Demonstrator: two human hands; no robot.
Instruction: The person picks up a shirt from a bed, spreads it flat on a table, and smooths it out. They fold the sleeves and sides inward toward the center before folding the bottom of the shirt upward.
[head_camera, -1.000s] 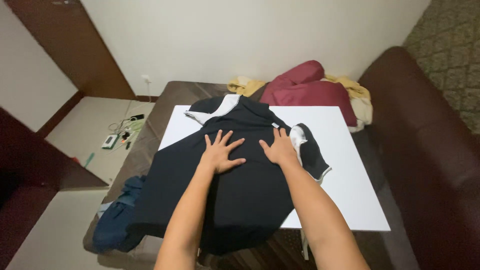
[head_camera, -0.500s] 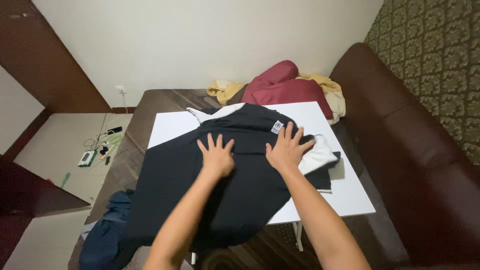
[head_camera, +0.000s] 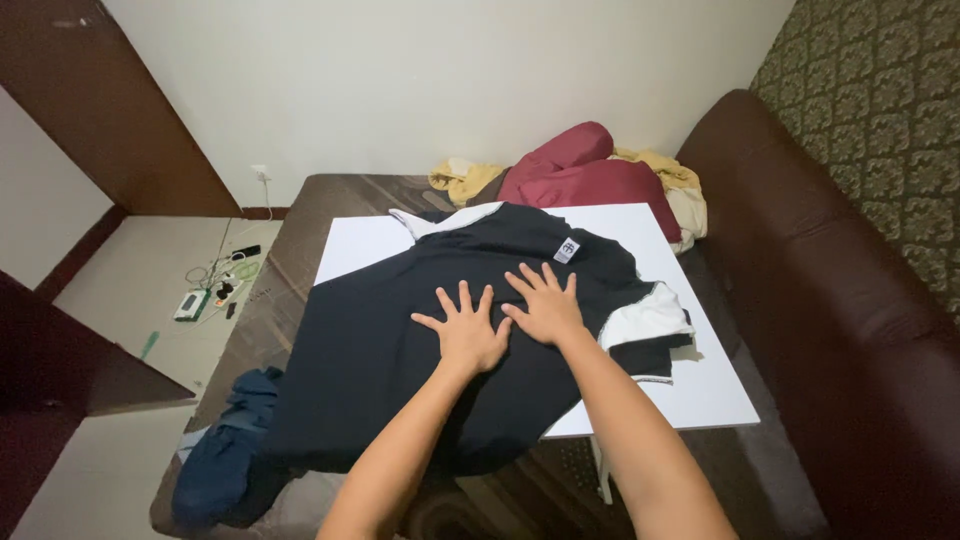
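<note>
A black shirt (head_camera: 400, 370) with white sleeve trim lies spread over a white table (head_camera: 700, 390). Its collar with a small white label points toward the far side, and its lower part hangs off the near edge. My left hand (head_camera: 465, 330) rests flat on the middle of the shirt with fingers spread. My right hand (head_camera: 545, 305) lies flat right beside it, fingers apart, almost touching the left. Neither hand holds anything.
A pile of maroon and yellow clothes (head_camera: 580, 175) sits past the table's far edge. A blue garment (head_camera: 225, 450) hangs at the near left. A brown sofa (head_camera: 850, 300) runs along the right. A power strip with cables (head_camera: 205, 290) lies on the floor at left.
Both hands have come closer together on the shirt, the right one sliding left from the white sleeve toward the middle. The camera view has shifted.
</note>
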